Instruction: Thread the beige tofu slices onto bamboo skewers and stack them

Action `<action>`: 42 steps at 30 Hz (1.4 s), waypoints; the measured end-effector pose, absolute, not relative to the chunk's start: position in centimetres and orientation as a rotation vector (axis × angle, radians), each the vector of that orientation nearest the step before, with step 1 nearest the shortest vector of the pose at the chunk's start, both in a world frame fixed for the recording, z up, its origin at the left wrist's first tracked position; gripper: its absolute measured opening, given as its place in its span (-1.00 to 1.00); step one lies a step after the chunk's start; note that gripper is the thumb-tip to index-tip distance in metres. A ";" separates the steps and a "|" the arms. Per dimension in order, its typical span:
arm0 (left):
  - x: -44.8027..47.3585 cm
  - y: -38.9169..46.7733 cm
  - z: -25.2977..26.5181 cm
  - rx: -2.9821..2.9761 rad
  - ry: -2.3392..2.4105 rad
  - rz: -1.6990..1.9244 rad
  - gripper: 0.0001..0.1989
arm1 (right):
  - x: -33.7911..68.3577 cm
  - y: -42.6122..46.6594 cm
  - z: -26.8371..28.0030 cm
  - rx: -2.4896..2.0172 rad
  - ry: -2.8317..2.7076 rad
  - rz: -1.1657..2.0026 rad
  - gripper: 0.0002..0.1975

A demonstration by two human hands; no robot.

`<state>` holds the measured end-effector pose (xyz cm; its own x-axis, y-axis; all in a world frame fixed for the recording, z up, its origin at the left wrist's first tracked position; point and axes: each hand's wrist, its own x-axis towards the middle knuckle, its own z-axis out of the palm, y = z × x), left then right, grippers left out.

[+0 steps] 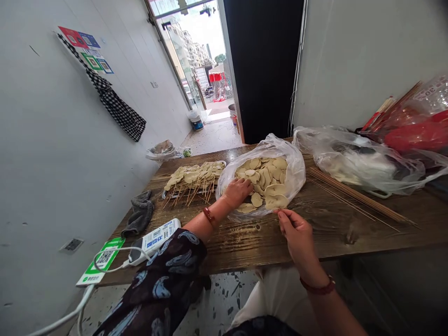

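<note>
An opened clear plastic bag (297,175) lies on the wooden table, full of thin, pale round slices (257,199). My left hand (239,191) reaches over the bag's left side, its curled fingers down among the slices; its fingertips are partly hidden, and what they hold does not show. At the bag's near edge, my right hand (294,228) pinches the end of a thin skewer between thumb and fingers. Two larger slices (276,201) sit at its far end, apparently threaded on it. To the left, loaded skewers (194,177) are piled on a tray, sticks pointing toward me.
Bare bamboo skewers (357,196) lie on the right of the wooden table (227,245), beside more plastic bags (364,158). At left are a grey cloth (138,214), a white box-like device (157,238) with a cable, and a QR-code card (101,261). A doorway opens beyond.
</note>
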<state>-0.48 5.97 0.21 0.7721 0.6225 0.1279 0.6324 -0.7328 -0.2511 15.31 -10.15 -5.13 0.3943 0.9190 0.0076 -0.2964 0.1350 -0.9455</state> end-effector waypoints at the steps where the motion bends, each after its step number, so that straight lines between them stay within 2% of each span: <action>1: -0.6 6.3 0.4 -2.692 -1.056 -0.107 -0.78 | 15.3 -10.2 -5.2 -1.087 -0.724 1.005 -0.63; 6: -1.6 8.6 2.2 -2.754 -1.606 -0.720 -0.85 | 15.3 -10.2 -5.1 -1.099 -0.735 1.023 -0.62; 11: -2.0 9.7 4.4 -3.020 -1.904 -1.603 -0.83 | 15.4 -10.0 -5.4 -1.107 -0.724 1.023 -0.62; 17: 0.0 8.4 4.5 -3.209 -2.117 -2.130 -0.74 | 15.4 -9.9 -5.6 -1.112 -0.707 1.025 -0.60; 19: 0.6 7.9 3.3 -3.189 -2.305 -1.992 -0.77 | 15.3 -9.9 -5.5 -1.107 -0.708 1.026 -0.61; 21: 0.7 7.6 1.8 -3.052 -2.444 -1.666 -0.74 | 15.3 -10.0 -5.3 -1.099 -0.719 1.021 -0.62; 24: 0.0 7.4 0.2 -2.879 -2.368 -1.286 -0.66 | 15.2 -10.0 -5.1 -1.092 -0.733 1.009 -0.62; 28: -1.5 7.2 -0.3 -2.949 -2.238 -1.056 -0.63 | 15.2 -10.0 -5.2 -1.086 -0.689 1.009 -0.62; 32: -1.9 6.2 0.0 -2.906 -1.952 -0.730 -0.68 | 15.2 -10.0 -5.3 -1.081 -0.683 1.022 -0.64; 38: -1.2 5.1 0.4 -2.848 -1.279 -0.415 -0.60 | 15.2 -10.1 -5.4 -1.101 -0.689 1.012 -0.64; 42: -1.3 5.5 0.2 -2.819 -1.188 -0.388 -0.69 | 15.2 -9.9 -5.6 -1.114 -0.697 0.986 -0.63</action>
